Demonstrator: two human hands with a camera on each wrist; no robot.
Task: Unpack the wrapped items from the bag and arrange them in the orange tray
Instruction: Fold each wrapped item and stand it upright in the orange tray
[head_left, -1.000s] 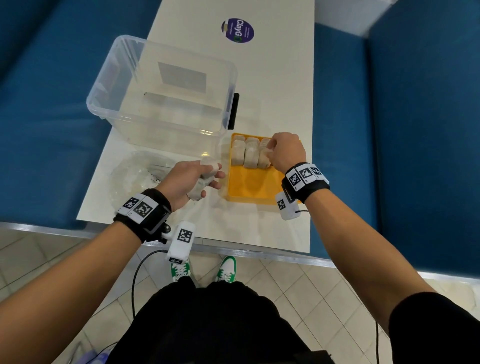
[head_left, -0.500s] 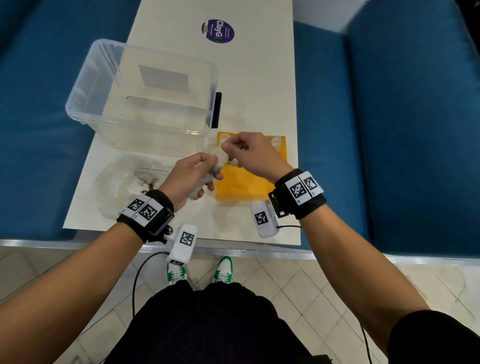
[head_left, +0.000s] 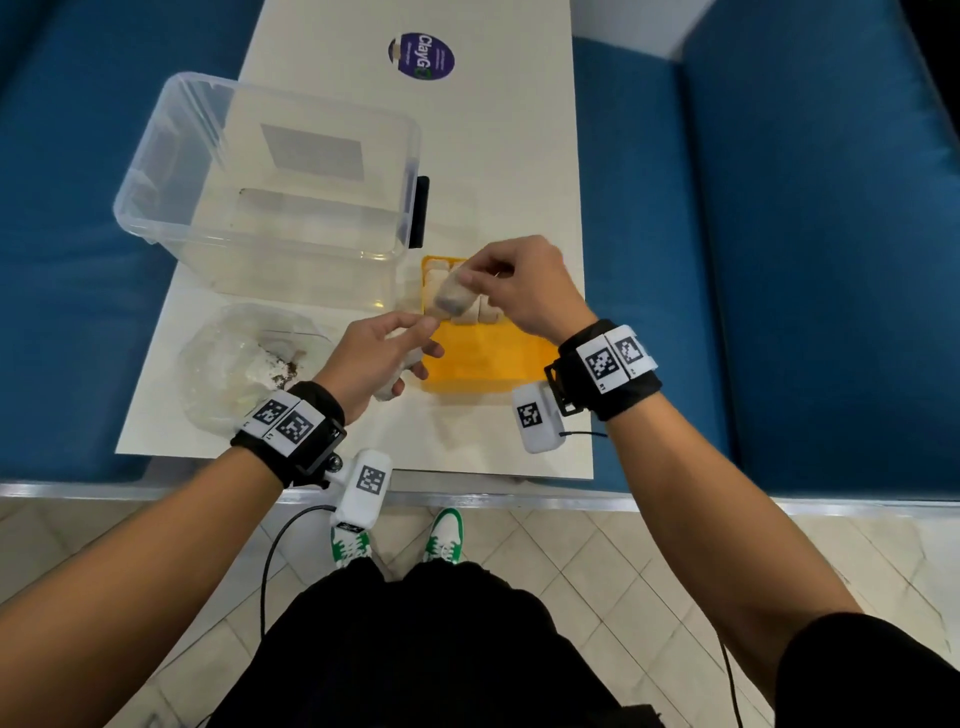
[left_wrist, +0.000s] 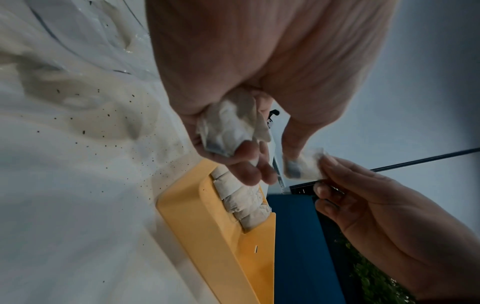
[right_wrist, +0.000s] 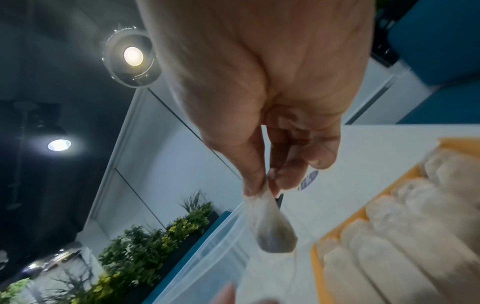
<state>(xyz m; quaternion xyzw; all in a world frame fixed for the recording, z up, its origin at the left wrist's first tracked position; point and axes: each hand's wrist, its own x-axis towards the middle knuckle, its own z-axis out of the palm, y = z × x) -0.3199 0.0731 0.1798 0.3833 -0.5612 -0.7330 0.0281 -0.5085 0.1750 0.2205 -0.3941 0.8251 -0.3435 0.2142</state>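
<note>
My right hand (head_left: 470, 280) pinches the top of a white wrapped item (head_left: 451, 300) between thumb and forefinger, and it hangs over the orange tray's (head_left: 483, 364) far left part. The right wrist view shows that pinch (right_wrist: 262, 185) with the item (right_wrist: 271, 232) dangling. A row of several wrapped items (head_left: 488, 312) lies along the tray's far end. Just left of the tray, my left hand (head_left: 410, 353) curls its lower fingers round another crumpled wrapped item (left_wrist: 228, 127). The clear plastic bag (head_left: 234, 369) lies flat at the table's left.
A large clear plastic bin (head_left: 270, 208) stands behind the bag and left of the tray, with a black latch on its right side. The white table (head_left: 509, 156) is narrow, with blue seats on both sides. A purple sticker (head_left: 421, 56) lies far back.
My right hand left the row in the tray, came to my left hand, took one wrapped item from it and now carries it back over the tray. My left hand keeps the other item.
</note>
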